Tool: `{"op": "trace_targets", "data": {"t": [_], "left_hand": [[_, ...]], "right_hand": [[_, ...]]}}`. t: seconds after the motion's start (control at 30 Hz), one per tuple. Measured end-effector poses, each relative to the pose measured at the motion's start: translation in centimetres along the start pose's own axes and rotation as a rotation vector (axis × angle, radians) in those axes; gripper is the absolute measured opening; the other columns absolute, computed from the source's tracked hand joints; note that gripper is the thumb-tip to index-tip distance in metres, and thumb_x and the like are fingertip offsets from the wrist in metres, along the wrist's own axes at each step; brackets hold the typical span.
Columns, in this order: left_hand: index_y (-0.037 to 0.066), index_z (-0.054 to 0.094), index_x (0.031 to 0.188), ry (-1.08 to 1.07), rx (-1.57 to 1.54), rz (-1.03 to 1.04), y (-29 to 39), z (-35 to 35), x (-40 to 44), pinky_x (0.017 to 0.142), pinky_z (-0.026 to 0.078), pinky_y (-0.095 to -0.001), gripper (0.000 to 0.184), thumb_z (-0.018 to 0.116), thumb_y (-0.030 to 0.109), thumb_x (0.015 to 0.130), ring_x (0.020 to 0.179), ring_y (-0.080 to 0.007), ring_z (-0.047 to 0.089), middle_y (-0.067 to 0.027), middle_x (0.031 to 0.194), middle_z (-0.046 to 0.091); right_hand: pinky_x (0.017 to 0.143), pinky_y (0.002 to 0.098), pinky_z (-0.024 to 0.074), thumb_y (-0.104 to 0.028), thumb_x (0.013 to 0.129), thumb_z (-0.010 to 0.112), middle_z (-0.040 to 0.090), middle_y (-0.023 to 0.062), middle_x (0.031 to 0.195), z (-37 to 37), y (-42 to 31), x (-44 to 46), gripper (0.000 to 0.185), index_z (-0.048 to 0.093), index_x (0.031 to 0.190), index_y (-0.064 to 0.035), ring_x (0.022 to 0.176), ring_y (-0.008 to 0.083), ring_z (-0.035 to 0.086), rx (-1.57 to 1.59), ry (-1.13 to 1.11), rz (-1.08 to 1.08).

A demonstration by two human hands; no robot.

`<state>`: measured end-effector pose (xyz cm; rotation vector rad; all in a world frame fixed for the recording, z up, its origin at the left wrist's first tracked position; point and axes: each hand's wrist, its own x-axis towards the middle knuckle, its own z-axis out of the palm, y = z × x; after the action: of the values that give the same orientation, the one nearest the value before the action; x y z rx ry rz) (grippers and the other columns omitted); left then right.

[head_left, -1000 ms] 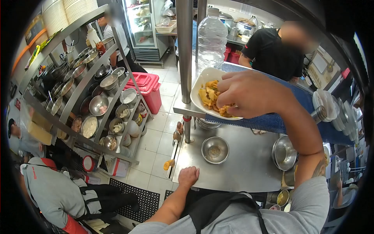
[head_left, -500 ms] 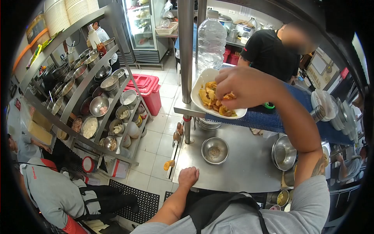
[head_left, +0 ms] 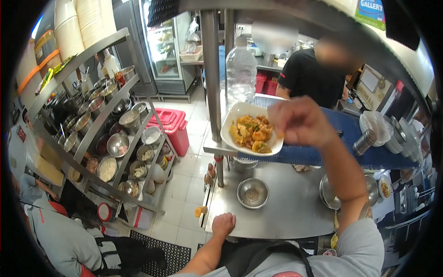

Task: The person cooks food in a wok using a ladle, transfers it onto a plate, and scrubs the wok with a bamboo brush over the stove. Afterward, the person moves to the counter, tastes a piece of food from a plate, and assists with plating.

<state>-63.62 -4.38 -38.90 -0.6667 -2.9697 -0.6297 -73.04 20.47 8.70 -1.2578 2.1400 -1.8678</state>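
A white dish [head_left: 229,138] of sauced, chunky food [head_left: 251,131] stands on the raised shelf, by the metal post. My right hand [head_left: 302,122] is just over the dish's right rim, its fingers pinched together. A small orange bit shows at the fingertips, too blurred to name. Down at the front edge of the steel counter [head_left: 290,203], my left hand [head_left: 224,225] rests closed as a fist. Beyond it on the counter sits a steel bowl [head_left: 253,193] with a little pale, grainy stuff inside.
A large clear plastic bottle [head_left: 241,74] stands behind the dish. Blue mesh [head_left: 323,150] covers the shelf, with a metal shaker [head_left: 364,142] and plastic lids at right. A rack of steel bowls [head_left: 117,145] and a red bin [head_left: 168,129] are left. A person in black [head_left: 304,69] stands beyond the shelf.
My right hand has moved from over the food to the right, so more of the dish's contents shows. The camera view has shifted a little. My left hand stays at the counter edge.
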Motion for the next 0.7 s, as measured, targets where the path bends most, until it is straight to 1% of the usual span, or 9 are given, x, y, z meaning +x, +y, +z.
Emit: {"op": "trace_targets", "data": {"t": [0.07, 0.1, 0.17, 0.23, 0.37, 0.5, 0.6, 0.67, 0.7], "left_hand": [[0.010, 0.061, 0.074, -0.032, 0.018, -0.003, 0.1, -0.1, 0.1, 0.066, 0.050, -0.0480, 0.033, 0.059, 0.037, 0.093, 0.067, -0.0339, 0.065, -0.0132, 0.068, 0.065], [0.011, 0.059, 0.075, -0.074, 0.043, -0.009, 0.1, -0.1, 0.1, 0.066, 0.049, -0.0477, 0.032, 0.059, 0.037, 0.093, 0.068, -0.0327, 0.065, -0.0121, 0.069, 0.064], [0.010, 0.060, 0.076, 0.074, -0.140, -0.012, 1.0, -2.4, -0.1, 0.067, 0.049, -0.0499, 0.033, 0.059, 0.038, 0.093, 0.069, -0.0334, 0.065, -0.0126, 0.071, 0.065], [0.009, 0.060, 0.077, -0.039, -0.019, 0.009, 0.5, -0.9, 0.3, 0.067, 0.049, -0.0500, 0.031, 0.060, 0.036, 0.092, 0.070, -0.0339, 0.065, -0.0133, 0.072, 0.065], [0.009, 0.060, 0.075, 0.023, -0.028, 0.049, 0.2, -0.7, 0.2, 0.067, 0.049, -0.0501, 0.029, 0.061, 0.033, 0.091, 0.069, -0.0349, 0.064, -0.0141, 0.071, 0.065], [0.008, 0.059, 0.074, 0.031, -0.032, 0.042, 0.4, -1.4, -0.6, 0.066, 0.049, -0.0505, 0.029, 0.062, 0.032, 0.091, 0.067, -0.0353, 0.064, -0.0143, 0.069, 0.064], [0.009, 0.058, 0.071, 0.073, -0.034, 0.056, 0.6, -0.4, 0.1, 0.065, 0.048, -0.0511, 0.030, 0.062, 0.031, 0.090, 0.066, -0.0355, 0.063, -0.0144, 0.066, 0.063], [0.009, 0.058, 0.071, 0.085, -0.018, 0.060, 0.6, -0.2, 0.1, 0.064, 0.048, -0.0514, 0.030, 0.062, 0.031, 0.091, 0.065, -0.0362, 0.062, -0.0145, 0.066, 0.062], [0.009, 0.058, 0.071, 0.095, -0.021, 0.053, 0.2, 0.7, -0.1, 0.064, 0.048, -0.0514, 0.030, 0.062, 0.032, 0.091, 0.065, -0.0366, 0.062, -0.0147, 0.067, 0.062]], "right_hand": [[0.073, 0.0308, 0.0449, -0.013, 0.084, 0.075, 0.062, 0.0045, 0.083, 3.2, -1.9, -0.7, 0.012, 0.070, 0.087, -0.0022, 0.076, 0.0156, 0.057, 0.223, -0.101, -0.162], [0.071, 0.0330, 0.0433, -0.015, 0.085, 0.075, 0.063, 0.0060, 0.083, 4.2, -2.8, -0.9, 0.012, 0.071, 0.086, -0.0037, 0.075, 0.0178, 0.056, 0.303, -0.290, -0.186], [0.072, 0.0329, 0.0418, -0.018, 0.086, 0.076, 0.063, 0.0061, 0.083, 8.0, -4.1, -1.1, 0.018, 0.074, 0.094, -0.0020, 0.078, 0.0181, 0.055, 0.524, -0.547, -0.320], [0.063, 0.0388, 0.0446, -0.023, 0.092, 0.073, 0.063, 0.0127, 0.075, 11.2, -5.1, -1.6, 0.031, 0.073, 0.100, 0.0064, 0.067, 0.0238, 0.056, 0.637, -0.586, -0.408], [0.064, 0.0371, 0.0434, -0.014, 0.088, 0.077, 0.062, 0.0123, 0.076, 13.3, -5.5, -3.9, 0.021, 0.074, 0.091, 0.0067, 0.069, 0.0230, 0.054, 0.684, -0.349, -0.364], [0.068, 0.0344, 0.0471, -0.011, 0.085, 0.080, 0.061, 0.0141, 0.083, 14.8, -5.6, -7.1, 0.019, 0.075, 0.094, 0.0052, 0.071, 0.0231, 0.054, 0.818, -0.181, -0.261], [0.070, 0.0351, 0.0453, -0.017, 0.086, 0.078, 0.059, 0.0120, 0.083, 14.7, -5.0, -8.8, 0.024, 0.075, 0.098, 0.0038, 0.071, 0.0223, 0.053, 0.771, -0.203, -0.237], [0.070, 0.0377, 0.0393, -0.020, 0.088, 0.075, 0.058, 0.0076, 0.079, 13.6, -5.0, -10.4, 0.027, 0.075, 0.103, 0.0018, 0.075, 0.0225, 0.052, 0.646, -0.205, -0.163], [0.072, 0.0376, 0.0392, -0.024, 0.087, 0.076, 0.058, 0.0092, 0.083, 13.6, -4.1, -11.7, 0.034, 0.074, 0.108, 0.0031, 0.078, 0.0229, 0.051, 0.625, -0.131, -0.053]]}}
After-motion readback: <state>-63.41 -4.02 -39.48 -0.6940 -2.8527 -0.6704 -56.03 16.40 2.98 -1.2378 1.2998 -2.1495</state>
